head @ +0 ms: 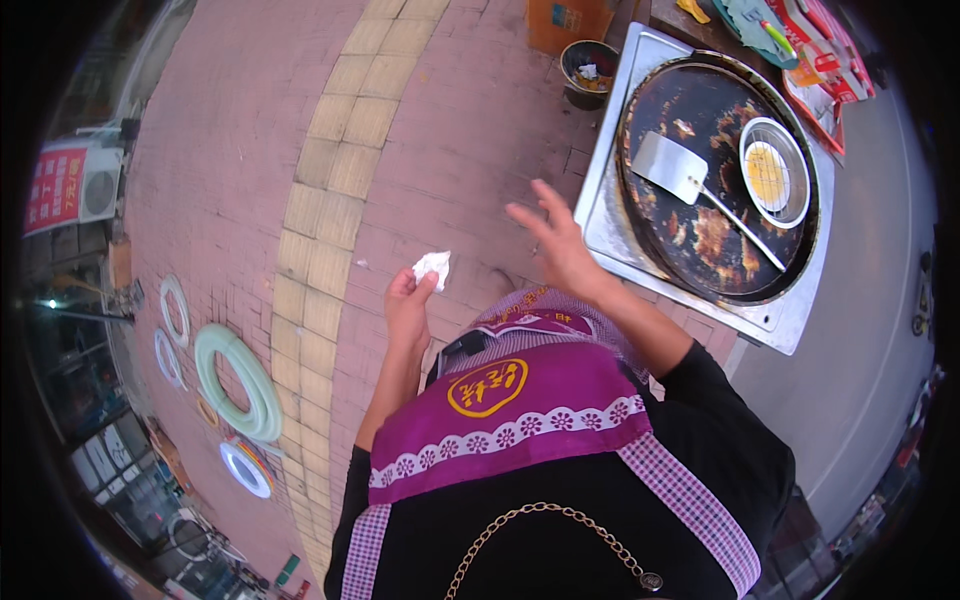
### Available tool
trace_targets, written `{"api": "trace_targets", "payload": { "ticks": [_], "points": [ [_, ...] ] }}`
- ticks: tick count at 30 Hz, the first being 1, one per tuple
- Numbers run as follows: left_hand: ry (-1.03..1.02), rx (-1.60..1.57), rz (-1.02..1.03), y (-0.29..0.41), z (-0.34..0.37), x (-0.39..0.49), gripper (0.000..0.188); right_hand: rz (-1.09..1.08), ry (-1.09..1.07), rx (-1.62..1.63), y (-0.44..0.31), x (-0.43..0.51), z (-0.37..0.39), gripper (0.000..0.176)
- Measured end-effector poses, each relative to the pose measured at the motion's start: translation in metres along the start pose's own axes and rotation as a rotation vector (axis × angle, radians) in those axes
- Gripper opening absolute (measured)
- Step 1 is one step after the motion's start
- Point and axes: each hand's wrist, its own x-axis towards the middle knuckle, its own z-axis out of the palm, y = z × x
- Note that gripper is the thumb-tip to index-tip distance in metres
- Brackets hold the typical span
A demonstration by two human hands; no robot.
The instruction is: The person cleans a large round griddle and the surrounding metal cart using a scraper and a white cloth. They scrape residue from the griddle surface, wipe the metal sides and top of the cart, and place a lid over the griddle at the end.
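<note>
Between the thumb and fingers of my left hand (409, 304) is a crumpled white tissue (433, 268), held out over the paving. My right hand (561, 244) is raised with its fingers apart and nothing in it, beside the near left edge of a metal griddle stand (611, 232). Set into that stand is a round black griddle pan (697, 247) crusted with browned residue. A metal spatula (671, 166) lies across the pan. To its right, a round metal bowl (796, 214) sits in the pan, with a wire rack over something yellow and white.
Left of the stand's far corner is a bin (581, 97) with waste inside, near an orange box (566, 22). Beyond the griddle are a red tray (832, 135) and a plastic cup (817, 64). Coiled hoses (214, 360) lie on the paving at left; a road (870, 225) runs at right.
</note>
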Motion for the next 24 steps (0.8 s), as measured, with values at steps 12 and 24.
{"api": "trace_targets", "payload": {
  "ticks": [12, 24],
  "points": [
    [-0.199, -0.013, -0.006, 0.077, -0.035, 0.128, 0.022, 0.191, -0.279, 0.816, -0.053, 0.182, 0.098, 0.033],
    [-0.413, 0.262, 0.005, 0.227, 0.055, 0.362, 0.021, 0.154, 0.200, 0.583, 0.018, 0.396, 0.044, 0.020]
  ]
}}
